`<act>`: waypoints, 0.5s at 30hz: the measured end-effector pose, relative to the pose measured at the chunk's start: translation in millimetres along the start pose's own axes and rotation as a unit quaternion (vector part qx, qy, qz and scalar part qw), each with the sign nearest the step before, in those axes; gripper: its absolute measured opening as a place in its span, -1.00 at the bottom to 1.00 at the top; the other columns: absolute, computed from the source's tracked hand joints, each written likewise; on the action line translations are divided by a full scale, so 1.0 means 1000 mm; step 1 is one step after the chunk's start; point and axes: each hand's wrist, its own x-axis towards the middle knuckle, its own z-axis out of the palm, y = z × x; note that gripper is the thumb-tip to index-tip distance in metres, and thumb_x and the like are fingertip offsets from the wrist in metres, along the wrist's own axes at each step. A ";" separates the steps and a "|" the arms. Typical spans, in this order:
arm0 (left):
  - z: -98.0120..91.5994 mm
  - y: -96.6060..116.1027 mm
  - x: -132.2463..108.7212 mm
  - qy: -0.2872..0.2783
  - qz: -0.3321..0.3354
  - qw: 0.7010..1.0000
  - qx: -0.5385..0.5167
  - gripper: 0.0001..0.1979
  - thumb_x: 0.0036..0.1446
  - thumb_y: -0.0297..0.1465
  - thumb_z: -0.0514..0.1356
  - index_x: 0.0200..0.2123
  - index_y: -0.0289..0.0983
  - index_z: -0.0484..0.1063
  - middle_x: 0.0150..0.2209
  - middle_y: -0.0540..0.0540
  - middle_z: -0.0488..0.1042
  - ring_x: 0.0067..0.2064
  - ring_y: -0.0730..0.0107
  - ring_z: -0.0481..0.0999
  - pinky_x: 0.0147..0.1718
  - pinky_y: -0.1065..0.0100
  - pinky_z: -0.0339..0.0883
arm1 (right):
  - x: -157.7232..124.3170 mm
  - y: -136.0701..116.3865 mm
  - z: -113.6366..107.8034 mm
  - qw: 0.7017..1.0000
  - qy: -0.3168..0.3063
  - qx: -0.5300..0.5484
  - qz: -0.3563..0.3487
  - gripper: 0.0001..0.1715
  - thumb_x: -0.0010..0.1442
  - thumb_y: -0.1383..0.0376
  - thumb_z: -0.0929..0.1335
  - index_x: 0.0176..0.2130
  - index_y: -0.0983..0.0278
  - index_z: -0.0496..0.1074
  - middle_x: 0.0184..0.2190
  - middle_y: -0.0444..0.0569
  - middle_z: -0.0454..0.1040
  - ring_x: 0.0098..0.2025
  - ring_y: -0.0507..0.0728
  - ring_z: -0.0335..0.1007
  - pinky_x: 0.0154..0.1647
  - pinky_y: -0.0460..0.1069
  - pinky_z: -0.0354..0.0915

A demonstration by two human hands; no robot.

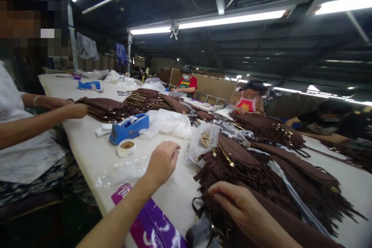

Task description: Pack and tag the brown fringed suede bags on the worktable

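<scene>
My left hand [163,163] is raised over the white tabletop with its fingers curled in. Whatever it may hold is hidden or too small to make out. My right hand [240,203] hovers at a brown fringed bag [247,180], its fingers loosely stretched and a little apart, with nothing seen in them. Gold zips and clasps show on the bag. Under my left forearm lies a purple printed plastic bag [159,223]. Beyond my left hand are a roll of tape [126,148] and a blue tape dispenser [129,128].
Clear plastic bags [171,123] and a bag of small tan pieces [205,139] lie mid-table. More brown bags [148,100] are stacked farther back. A co-worker's hands [72,109] touch a brown bag [101,108] at left. Other people sit across the white table [87,155].
</scene>
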 end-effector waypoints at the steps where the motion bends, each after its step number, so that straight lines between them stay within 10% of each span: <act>1: -0.007 -0.009 -0.003 0.004 -0.020 0.999 0.041 -0.77 0.26 -0.47 0.02 -0.13 -0.28 0.45 -0.13 -0.18 0.53 -0.06 0.16 0.44 -0.02 0.14 0.29 | 0.015 -0.002 0.010 1.000 0.011 0.010 0.001 -0.71 0.29 0.18 0.23 -0.27 0.20 0.50 -0.37 -0.09 0.56 -0.30 0.14 0.46 -0.25 -0.05 0.33; 9: 0.013 -0.055 -0.045 -0.110 -0.051 0.985 0.125 -0.60 0.29 -0.33 0.10 0.15 -0.35 0.31 0.08 -0.28 0.45 0.10 0.07 0.38 0.10 0.04 0.20 | 0.090 0.022 0.092 0.998 0.058 0.018 0.028 -0.57 0.10 0.43 0.27 -0.01 0.32 0.41 -0.23 0.04 0.53 -0.24 0.16 0.46 -0.09 0.08 0.33; 15: 0.032 -0.075 -0.051 -0.131 0.099 0.978 0.131 -0.20 0.05 -0.13 0.31 0.31 -0.14 0.10 0.25 -0.30 0.29 0.16 -0.07 0.35 0.09 0.00 0.22 | 0.101 0.055 0.124 0.998 0.063 0.002 -0.020 -0.64 0.04 0.45 0.30 -0.14 0.22 0.48 -0.27 -0.01 0.58 -0.22 0.22 0.49 -0.15 0.07 0.39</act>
